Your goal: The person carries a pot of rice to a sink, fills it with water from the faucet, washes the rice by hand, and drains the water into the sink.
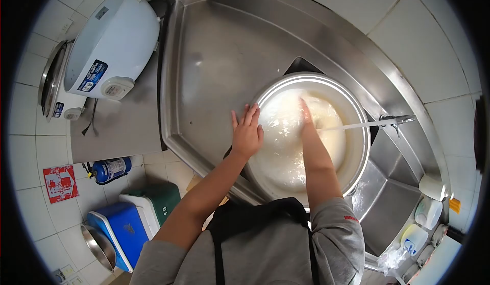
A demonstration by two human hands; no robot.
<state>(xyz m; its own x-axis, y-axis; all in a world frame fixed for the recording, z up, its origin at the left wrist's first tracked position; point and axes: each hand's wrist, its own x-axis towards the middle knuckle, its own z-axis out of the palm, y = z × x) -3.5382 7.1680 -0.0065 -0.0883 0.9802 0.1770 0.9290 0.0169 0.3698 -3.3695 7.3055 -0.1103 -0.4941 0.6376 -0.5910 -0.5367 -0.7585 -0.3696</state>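
Observation:
A large round pot (361,152) with a pale rim stands in the sink, filled with cloudy, whitish water (286,147). My left hand (247,138) lies against the pot's left rim, its fingers apart and holding nothing. Inside the pot, my right hand (305,112) dips into the water, so its fingers are mostly hidden and I cannot tell their shape. A thin stream of water (352,126) runs from the tap (400,119) at the right into the pot, close to my right wrist. Whatever lies under the cloudy water cannot be made out.
The steel counter (219,65) with a raised edge spreads left of the pot. Big rice cookers (115,45) stand on a side table. Cool boxes (120,229) and a blue extinguisher (111,170) sit lower left. Bottles (414,238) line the right edge beside the sink basin (390,208).

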